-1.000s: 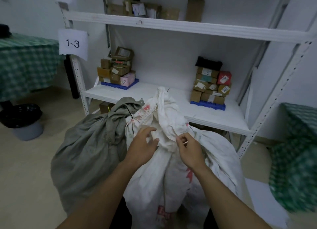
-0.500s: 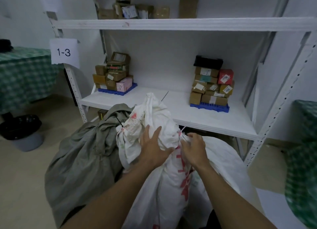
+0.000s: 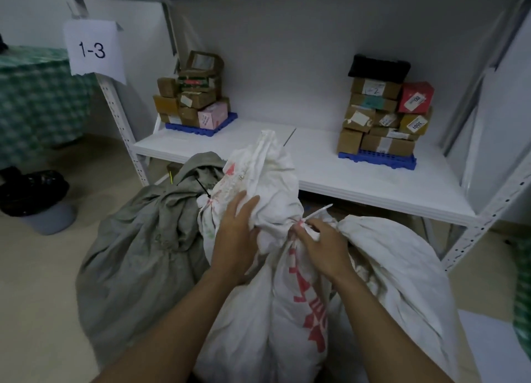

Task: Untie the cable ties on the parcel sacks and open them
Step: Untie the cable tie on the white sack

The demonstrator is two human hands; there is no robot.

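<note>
A white parcel sack (image 3: 287, 311) with red print stands in front of me, its neck bunched and tied with a white cable tie (image 3: 316, 212) whose tail sticks up to the right. My left hand (image 3: 237, 236) grips the gathered sack top just above the tie. My right hand (image 3: 321, 246) pinches the sack's neck at the tie. A grey-green sack (image 3: 135, 256) sits to the left, closed with a black cable tie (image 3: 202, 188). Another white sack (image 3: 402, 267) lies to the right.
A white metal shelf (image 3: 359, 187) stands behind the sacks, labelled 1-3, with two stacks of small cardboard boxes (image 3: 192, 101) (image 3: 385, 115) on blue trays. A bin with a black liner (image 3: 37, 198) sits on the floor at left, near a green checked tablecloth (image 3: 37, 101).
My view came closer to the sacks. My left hand moved up onto the bunched top of the white sack, and my right hand shifted up to its tied neck.
</note>
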